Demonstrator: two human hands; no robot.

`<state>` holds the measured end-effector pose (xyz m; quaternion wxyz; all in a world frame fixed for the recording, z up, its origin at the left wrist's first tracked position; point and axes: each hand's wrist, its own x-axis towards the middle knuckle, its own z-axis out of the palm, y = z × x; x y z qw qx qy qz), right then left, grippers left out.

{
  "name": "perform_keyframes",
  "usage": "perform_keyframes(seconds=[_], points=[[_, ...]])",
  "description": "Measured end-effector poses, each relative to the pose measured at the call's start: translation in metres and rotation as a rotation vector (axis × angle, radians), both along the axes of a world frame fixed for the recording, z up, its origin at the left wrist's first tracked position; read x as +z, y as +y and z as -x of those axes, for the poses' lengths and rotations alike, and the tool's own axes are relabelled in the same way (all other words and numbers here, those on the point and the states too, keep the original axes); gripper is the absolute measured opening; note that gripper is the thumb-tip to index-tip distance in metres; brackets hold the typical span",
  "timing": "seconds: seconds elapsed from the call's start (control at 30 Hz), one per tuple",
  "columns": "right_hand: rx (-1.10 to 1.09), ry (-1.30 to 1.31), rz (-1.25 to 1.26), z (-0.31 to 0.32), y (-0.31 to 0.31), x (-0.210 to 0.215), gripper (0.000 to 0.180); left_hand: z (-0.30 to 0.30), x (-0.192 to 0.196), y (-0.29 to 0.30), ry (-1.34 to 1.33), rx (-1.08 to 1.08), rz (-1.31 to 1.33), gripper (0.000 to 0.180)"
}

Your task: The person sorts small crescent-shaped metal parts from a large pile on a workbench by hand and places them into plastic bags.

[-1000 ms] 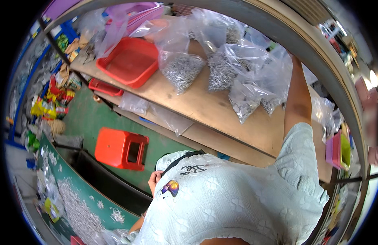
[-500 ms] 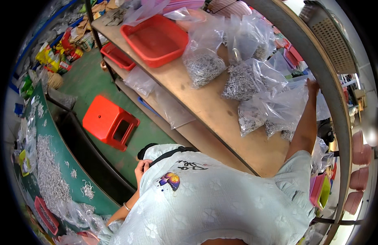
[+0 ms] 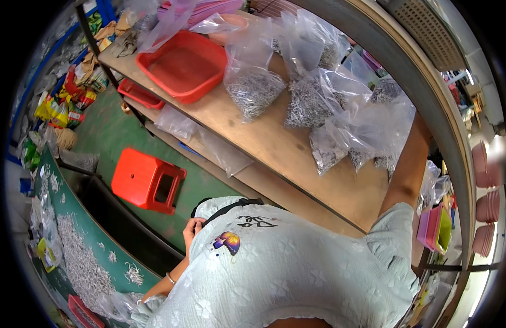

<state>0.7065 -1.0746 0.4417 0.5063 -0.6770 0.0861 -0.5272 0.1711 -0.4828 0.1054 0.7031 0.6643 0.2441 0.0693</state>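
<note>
My left hand (image 3: 194,227) is at my waist beside a black strap (image 3: 231,206), its fingers curled in; whatever they may hold is hidden. My right arm (image 3: 408,169) reaches forward over the wooden shelf to the clear bags, and its hand is lost from sight by the curved shelf frame. Nearest to that arm lie a clear plastic bag (image 3: 388,90) of small grey pieces and a loose, crumpled clear bag (image 3: 381,134). More filled bags stand to their left, among them one bag (image 3: 310,101) of silvery-grey pieces and another bag (image 3: 254,90).
A red plastic basin (image 3: 182,68) sits on the shelf's left part. On the green floor stands a red stool (image 3: 146,180). At left, a green table (image 3: 119,235) carries a pile of small grey-white pieces (image 3: 81,257). The metal shelf frame (image 3: 433,71) arches on the right.
My view has shifted, so the shelf things sit further left. My right hand, visible earlier at a clear bag's edge, is now hidden; a filled bag shows near it. My left hand stays at my waist.
</note>
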Motion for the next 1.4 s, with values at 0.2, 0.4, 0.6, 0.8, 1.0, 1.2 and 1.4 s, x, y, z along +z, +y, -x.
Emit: perform_keyframes(seconds=[0.2,0.4,0.6,0.8,1.0,1.2,1.4], points=[[0.319,0.018,-0.225,0.084,0.061,-0.02,0.033,-0.021,-0.004,0.034,0.056,-0.272,-0.131,0.017],[0.517,0.119,-0.323,0.213,0.142,-0.012,0.032,-0.103,0.043,0.017,-0.057,-0.663,-0.25,0.019],[0.755,0.261,-0.394,0.301,0.232,-0.017,0.03,-0.152,0.093,-0.07,-0.151,-1.257,0.376,0.045],[1.369,0.416,-0.589,0.337,0.307,-0.015,0.034,-0.142,0.143,-0.106,-0.166,-1.272,1.178,0.07],[1.72,0.674,-0.886,0.33,0.388,-0.015,0.029,-0.093,0.15,-0.046,-0.279,-0.7,1.15,0.066],[2.162,0.636,-0.574,0.306,0.497,-0.019,0.022,-0.043,0.155,0.028,-0.49,-0.259,0.979,0.054],[2.252,0.603,-0.272,0.342,0.634,-0.009,0.016,0.019,0.162,0.106,-0.583,0.088,0.85,0.054]])
